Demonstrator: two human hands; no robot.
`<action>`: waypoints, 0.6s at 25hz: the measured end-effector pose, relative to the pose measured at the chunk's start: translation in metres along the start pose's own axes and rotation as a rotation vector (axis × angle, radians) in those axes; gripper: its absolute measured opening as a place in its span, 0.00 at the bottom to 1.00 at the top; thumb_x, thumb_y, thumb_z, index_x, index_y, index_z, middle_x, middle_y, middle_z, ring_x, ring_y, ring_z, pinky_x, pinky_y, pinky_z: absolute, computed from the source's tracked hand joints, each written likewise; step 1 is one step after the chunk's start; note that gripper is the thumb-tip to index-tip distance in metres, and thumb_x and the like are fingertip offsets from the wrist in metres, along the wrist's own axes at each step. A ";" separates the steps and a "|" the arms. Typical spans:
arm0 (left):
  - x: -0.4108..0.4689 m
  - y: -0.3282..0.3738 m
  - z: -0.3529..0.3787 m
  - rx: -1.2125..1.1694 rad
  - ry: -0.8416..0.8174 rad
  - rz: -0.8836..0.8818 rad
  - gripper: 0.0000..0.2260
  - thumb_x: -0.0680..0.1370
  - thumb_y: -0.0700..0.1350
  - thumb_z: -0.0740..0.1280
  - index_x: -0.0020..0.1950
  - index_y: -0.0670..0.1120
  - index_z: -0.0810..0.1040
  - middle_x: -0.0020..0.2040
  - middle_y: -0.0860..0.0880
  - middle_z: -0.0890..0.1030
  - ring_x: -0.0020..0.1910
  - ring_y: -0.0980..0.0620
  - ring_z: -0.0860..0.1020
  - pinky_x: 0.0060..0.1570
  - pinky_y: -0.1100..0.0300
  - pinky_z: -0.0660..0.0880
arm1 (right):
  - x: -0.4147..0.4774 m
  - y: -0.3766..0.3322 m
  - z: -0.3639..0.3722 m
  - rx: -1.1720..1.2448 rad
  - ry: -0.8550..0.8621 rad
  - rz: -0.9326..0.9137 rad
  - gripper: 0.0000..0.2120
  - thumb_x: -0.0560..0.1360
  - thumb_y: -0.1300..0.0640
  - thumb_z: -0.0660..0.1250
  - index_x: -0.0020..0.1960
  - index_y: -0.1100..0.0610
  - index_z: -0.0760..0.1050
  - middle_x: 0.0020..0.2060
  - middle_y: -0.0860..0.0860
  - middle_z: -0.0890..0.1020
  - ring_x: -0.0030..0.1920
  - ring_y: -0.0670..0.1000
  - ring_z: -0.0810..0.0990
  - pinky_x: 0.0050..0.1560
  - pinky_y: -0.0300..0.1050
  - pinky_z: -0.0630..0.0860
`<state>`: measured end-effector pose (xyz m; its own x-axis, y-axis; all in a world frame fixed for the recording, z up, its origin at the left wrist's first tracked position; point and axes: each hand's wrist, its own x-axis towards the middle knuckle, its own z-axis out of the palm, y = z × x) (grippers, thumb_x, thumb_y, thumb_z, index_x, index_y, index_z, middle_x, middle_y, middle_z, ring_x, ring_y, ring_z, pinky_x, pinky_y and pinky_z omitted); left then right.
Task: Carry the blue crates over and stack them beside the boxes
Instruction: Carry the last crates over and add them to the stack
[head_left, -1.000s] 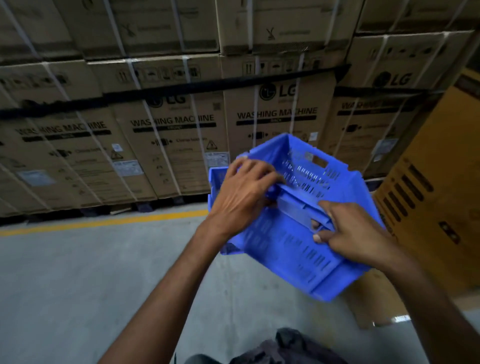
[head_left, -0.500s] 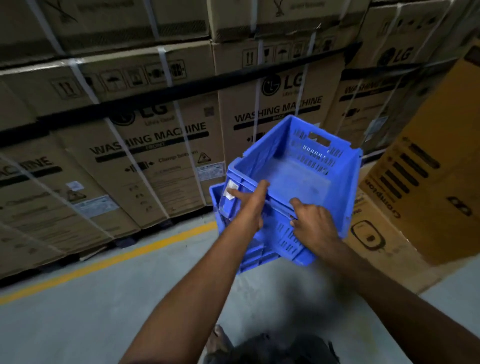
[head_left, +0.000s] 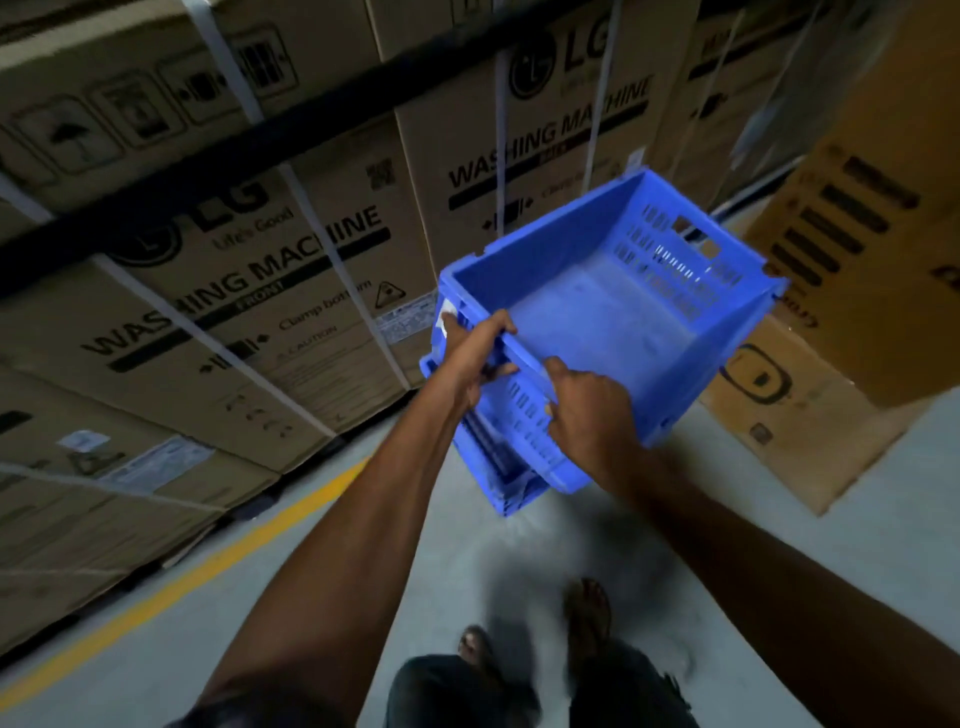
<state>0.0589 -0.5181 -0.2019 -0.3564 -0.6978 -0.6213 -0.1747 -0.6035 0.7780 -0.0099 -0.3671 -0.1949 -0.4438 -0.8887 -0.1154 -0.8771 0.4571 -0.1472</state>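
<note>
Top blue crate (head_left: 613, 312) held tilted, near rim pinched by left hand (head_left: 475, 358) and right hand (head_left: 589, 410), fingers curled over. Lower crate (head_left: 506, 467) directly underneath, long axes roughly aligned; boxes (head_left: 260, 291) just left.

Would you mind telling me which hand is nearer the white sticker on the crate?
Left. The left hand grips the rim right beside the white sticker; the right hand holds the same wall farther along.
</note>
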 end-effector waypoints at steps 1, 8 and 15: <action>0.013 0.002 -0.008 0.019 -0.038 0.000 0.42 0.63 0.44 0.73 0.74 0.55 0.60 0.52 0.46 0.76 0.37 0.48 0.78 0.37 0.53 0.81 | 0.006 -0.009 0.006 0.017 0.012 0.021 0.18 0.73 0.56 0.67 0.62 0.54 0.69 0.44 0.56 0.83 0.47 0.61 0.83 0.42 0.52 0.75; 0.106 -0.006 -0.067 0.186 -0.201 -0.083 0.32 0.58 0.46 0.76 0.61 0.39 0.76 0.46 0.44 0.75 0.42 0.49 0.79 0.33 0.55 0.82 | 0.048 -0.060 0.049 0.028 0.022 0.160 0.20 0.73 0.59 0.67 0.64 0.53 0.73 0.48 0.58 0.83 0.47 0.64 0.83 0.42 0.53 0.76; 0.145 -0.014 -0.123 0.419 -0.161 0.332 0.32 0.69 0.56 0.79 0.65 0.41 0.73 0.56 0.45 0.79 0.55 0.45 0.79 0.50 0.56 0.80 | 0.064 -0.103 0.095 0.050 -0.057 0.356 0.24 0.77 0.58 0.65 0.73 0.53 0.67 0.54 0.66 0.81 0.53 0.68 0.80 0.49 0.56 0.76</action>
<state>0.1226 -0.6583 -0.3144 -0.5844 -0.7368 -0.3399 -0.3673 -0.1333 0.9205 0.0696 -0.4681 -0.2807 -0.7076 -0.6708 -0.2220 -0.6589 0.7399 -0.1356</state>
